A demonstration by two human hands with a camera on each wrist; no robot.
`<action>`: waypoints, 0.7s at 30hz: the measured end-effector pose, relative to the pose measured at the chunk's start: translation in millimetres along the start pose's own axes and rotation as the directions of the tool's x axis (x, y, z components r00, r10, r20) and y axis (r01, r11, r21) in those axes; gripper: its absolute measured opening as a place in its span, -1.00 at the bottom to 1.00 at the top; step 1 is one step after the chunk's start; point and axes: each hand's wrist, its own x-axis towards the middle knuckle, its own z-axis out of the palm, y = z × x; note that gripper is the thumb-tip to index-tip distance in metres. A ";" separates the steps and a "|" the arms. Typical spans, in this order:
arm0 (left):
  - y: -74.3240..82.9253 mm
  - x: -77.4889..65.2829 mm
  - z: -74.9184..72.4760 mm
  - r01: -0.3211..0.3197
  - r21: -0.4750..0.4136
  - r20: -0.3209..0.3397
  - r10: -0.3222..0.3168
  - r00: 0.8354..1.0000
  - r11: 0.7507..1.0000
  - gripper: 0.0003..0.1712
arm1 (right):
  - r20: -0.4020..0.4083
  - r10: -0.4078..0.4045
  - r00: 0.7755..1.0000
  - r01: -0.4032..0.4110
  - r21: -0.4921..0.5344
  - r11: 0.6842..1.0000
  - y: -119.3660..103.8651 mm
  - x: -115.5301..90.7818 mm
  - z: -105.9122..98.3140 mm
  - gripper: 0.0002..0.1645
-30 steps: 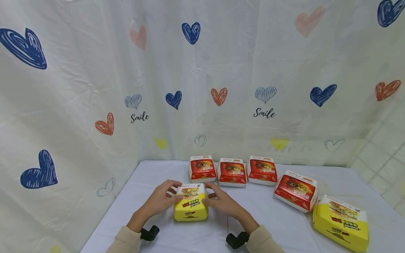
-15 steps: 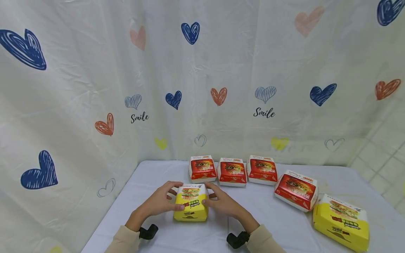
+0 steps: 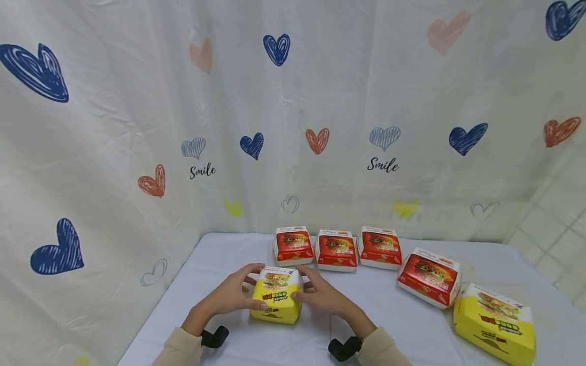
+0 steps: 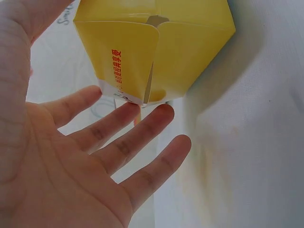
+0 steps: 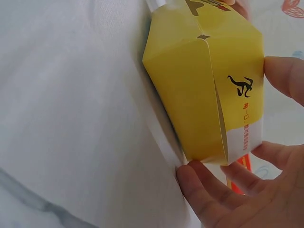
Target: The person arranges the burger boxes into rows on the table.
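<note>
A yellow burger box (image 3: 276,296) with a white-edged burger picture on its lid sits closed on the table, slightly turned, in the head view. My left hand (image 3: 226,295) holds its left side, thumb at the front and fingers toward the back. From the right, my right hand (image 3: 322,295) grips it, thumb on the lid's right edge. The left wrist view shows the left fingers (image 4: 152,126) spread, tips at the far edge of the box's yellow side (image 4: 190,52). In the right wrist view, the right fingertips (image 5: 187,175) meet the box's back lower edge.
Three red burger boxes, including the middle one (image 3: 336,251), line the back of the white-covered table (image 3: 192,274). Farther right stand another red box (image 3: 429,277) and a second yellow box (image 3: 494,325). A curtain with printed hearts (image 3: 316,140) hangs behind.
The held yellow box has turned a little, its right front corner swinging nearer. My left thumb has slid from the lid down to the front. The other boxes stay put.
</note>
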 end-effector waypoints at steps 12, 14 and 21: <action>0.4 0.6 -0.2 -0.011 0.012 0.016 0.011 1.000 1.000 0.18 | -0.001 -0.013 1.000 0.013 0.012 1.000 1.9 0.0 1.4 0.00; 0.6 0.7 -0.6 -0.011 0.013 0.017 0.011 1.000 1.000 0.18 | 0.002 -0.015 1.000 0.015 0.009 1.000 1.6 0.0 1.3 0.00; -0.6 0.1 -0.4 0.000 0.003 0.020 0.000 1.000 1.000 0.16 | 0.008 -0.012 1.000 0.011 0.015 1.000 1.4 0.2 1.8 -0.01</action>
